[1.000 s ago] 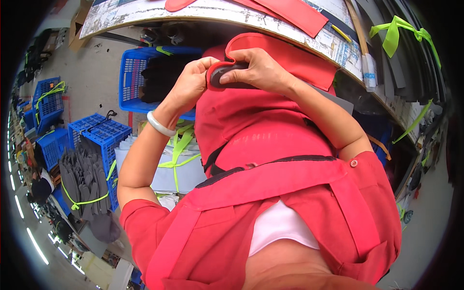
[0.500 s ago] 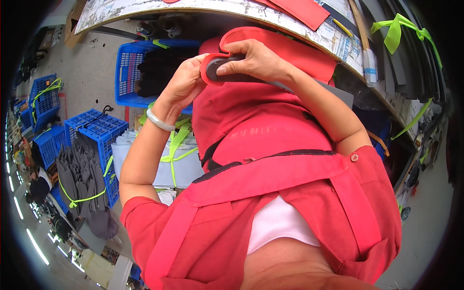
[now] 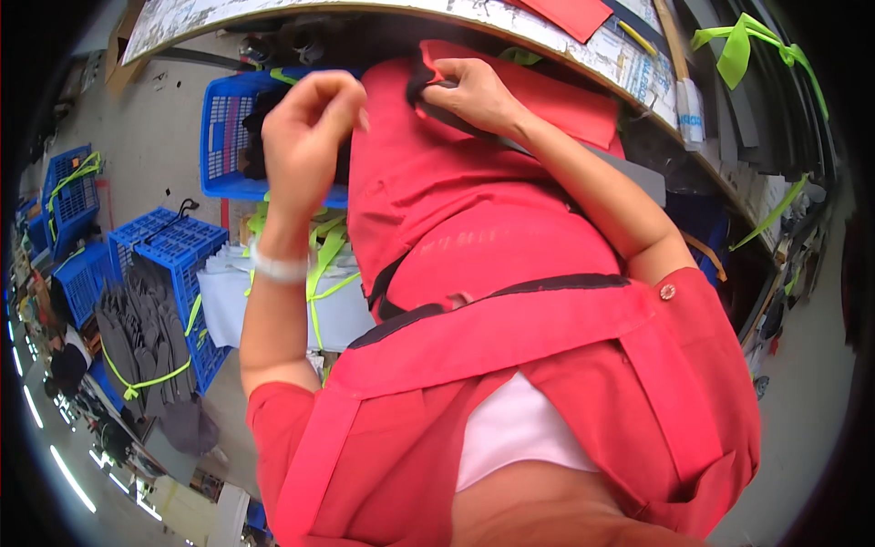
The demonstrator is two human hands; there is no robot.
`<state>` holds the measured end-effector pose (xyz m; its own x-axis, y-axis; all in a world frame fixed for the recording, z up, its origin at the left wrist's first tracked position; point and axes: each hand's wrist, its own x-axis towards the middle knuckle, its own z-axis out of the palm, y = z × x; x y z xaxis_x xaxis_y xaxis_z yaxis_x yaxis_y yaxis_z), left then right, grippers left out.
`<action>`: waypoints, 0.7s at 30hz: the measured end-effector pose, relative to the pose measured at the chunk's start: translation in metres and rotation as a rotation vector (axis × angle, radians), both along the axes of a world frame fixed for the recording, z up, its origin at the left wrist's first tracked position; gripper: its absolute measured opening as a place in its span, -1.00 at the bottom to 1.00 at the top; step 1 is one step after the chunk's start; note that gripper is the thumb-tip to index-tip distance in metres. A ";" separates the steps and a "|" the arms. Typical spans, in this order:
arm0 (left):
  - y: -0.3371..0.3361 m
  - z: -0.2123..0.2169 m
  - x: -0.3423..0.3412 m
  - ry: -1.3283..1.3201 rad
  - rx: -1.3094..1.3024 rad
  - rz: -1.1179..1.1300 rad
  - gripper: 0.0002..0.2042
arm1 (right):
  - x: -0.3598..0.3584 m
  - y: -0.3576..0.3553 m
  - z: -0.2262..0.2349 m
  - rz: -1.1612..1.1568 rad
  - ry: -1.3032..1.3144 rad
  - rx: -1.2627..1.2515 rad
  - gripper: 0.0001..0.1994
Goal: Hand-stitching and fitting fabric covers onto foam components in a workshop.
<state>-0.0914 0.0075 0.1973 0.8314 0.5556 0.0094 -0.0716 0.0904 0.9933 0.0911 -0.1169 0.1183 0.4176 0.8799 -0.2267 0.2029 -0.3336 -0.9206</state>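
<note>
My right hand (image 3: 478,96) is closed around a bent piece of red and black sheet material (image 3: 421,80), whose curled end pokes out past the fingers. Below that hand, a dark strip of it runs towards a grey flat piece (image 3: 629,173) lying under my forearm. My left hand (image 3: 314,128) is raised apart from the piece, in front of the blue crate (image 3: 219,137). Its fingers are bent and smeared by motion, and I see nothing in them. Red sheet material (image 3: 556,100) lies across my lap, just beyond my right hand.
A worktable (image 3: 401,11) with red pieces (image 3: 574,14) and a yellow tool (image 3: 638,38) borders the far side. Dark strips (image 3: 770,82) stand at the right. To the left are a tied white bundle (image 3: 228,305), a tied grey bundle (image 3: 146,337) and several blue crates.
My left hand has let go of the red and black piece and swung left and up. My right hand keeps hold of the piece, which has shifted slightly up and turned.
</note>
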 end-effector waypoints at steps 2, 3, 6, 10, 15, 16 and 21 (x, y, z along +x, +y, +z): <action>0.014 -0.042 0.002 0.144 0.013 0.102 -0.87 | -0.008 0.006 -0.012 0.060 0.064 0.106 -0.79; 0.005 -0.046 0.003 0.196 0.030 0.089 -0.87 | -0.015 0.004 0.005 0.069 0.119 0.120 -0.79; 0.000 -0.058 0.012 0.254 0.272 0.052 -0.84 | -0.015 0.006 0.012 0.067 0.092 0.115 -0.80; -0.008 -0.067 0.020 0.263 0.278 0.036 -0.88 | -0.019 0.010 0.002 0.038 -0.286 0.128 -0.74; -0.027 -0.068 0.028 0.153 -0.027 -0.006 -0.92 | -0.011 0.030 -0.008 -0.057 -0.352 0.202 -0.56; -0.024 -0.073 0.022 0.173 -0.033 0.072 -0.91 | -0.010 0.031 0.004 -0.072 -0.303 0.172 -0.59; 0.006 -0.086 0.008 -0.068 -0.791 -0.065 -0.63 | -0.007 0.036 0.038 0.032 -0.203 0.248 -0.63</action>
